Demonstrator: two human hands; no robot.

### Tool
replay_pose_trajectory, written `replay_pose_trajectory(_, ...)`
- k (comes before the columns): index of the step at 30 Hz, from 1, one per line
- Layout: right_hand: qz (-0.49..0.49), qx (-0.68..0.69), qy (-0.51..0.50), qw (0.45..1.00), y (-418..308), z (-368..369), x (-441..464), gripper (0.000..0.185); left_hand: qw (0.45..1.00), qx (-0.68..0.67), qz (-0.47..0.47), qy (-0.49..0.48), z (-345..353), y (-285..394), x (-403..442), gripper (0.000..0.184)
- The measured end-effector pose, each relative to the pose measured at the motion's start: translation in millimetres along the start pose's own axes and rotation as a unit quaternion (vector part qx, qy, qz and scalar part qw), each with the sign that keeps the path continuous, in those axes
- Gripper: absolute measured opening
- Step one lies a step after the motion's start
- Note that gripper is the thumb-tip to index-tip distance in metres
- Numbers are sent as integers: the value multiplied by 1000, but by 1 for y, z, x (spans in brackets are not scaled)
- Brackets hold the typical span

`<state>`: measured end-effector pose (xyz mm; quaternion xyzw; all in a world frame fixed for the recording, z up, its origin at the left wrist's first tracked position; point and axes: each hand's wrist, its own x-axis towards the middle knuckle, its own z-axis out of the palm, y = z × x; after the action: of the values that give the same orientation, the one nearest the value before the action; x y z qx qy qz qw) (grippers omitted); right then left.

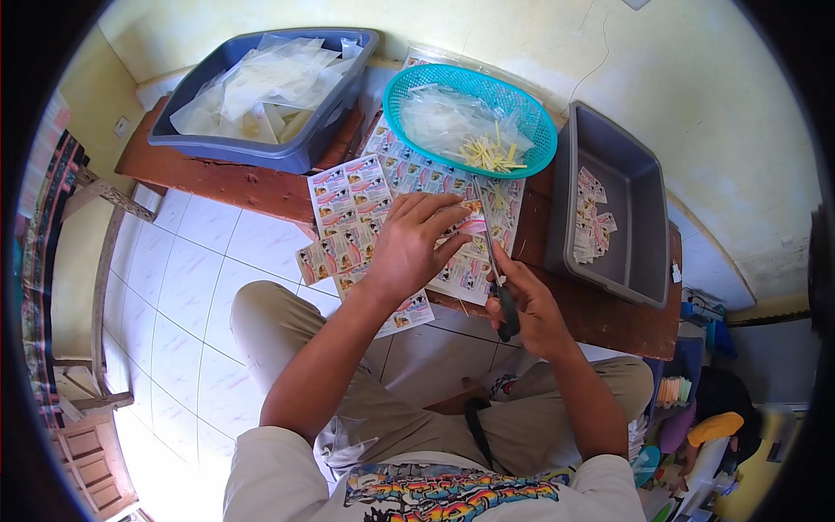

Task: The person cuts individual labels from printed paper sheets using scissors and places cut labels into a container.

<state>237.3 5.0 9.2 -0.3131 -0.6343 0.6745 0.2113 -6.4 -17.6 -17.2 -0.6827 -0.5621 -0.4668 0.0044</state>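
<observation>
My right hand grips black-handled scissors, the blades pointing away from me. Between the fingertips of my left hand is a small printed paper label, pinched right beside the blades. Whether the blades touch the paper, I cannot tell. Under my left hand and forearm lies a sheet of printed labels, partly covered by the hand. A cut strip of labels sticks out to its left. More printed sheets are spread on the low wooden table.
A grey-blue tub with clear plastic bags stands at the back left. The turquoise basket holds plastic bags and thin yellow strips. In the grey tub at right lie cut labels. Another person is at the lower right.
</observation>
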Motion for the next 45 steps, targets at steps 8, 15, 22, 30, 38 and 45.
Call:
replay_pose_trajectory(8, 16, 20, 18, 1000, -4, 2, 1, 80, 1000, -3, 0, 1, -2, 0, 0, 37)
replay_pose_trajectory(15, 17, -282, 48, 958, 5, -13, 7, 82, 1000, 4, 10, 6, -3, -2, 1, 38)
replay_pose_trajectory(22, -18, -426, 77, 901, 29, -16, 12, 76, 1000, 17, 24, 9, -6, 6, 7, 40)
replay_pose_trajectory(30, -17, -535, 89, 840, 38, -15, 22, 72, 999, 20, 28, 11, -6, 11, 11, 41)
replay_pose_trajectory(38, -9, -567, 92, 818, 43, -12, 33, 60, 999, 22, 38, 31, -8, 13, 16, 39)
replay_pose_trajectory(45, 26, -593, 83, 801, 31, -1, 38, 56, 998, 24, 41, 48, -10, 18, 19, 42)
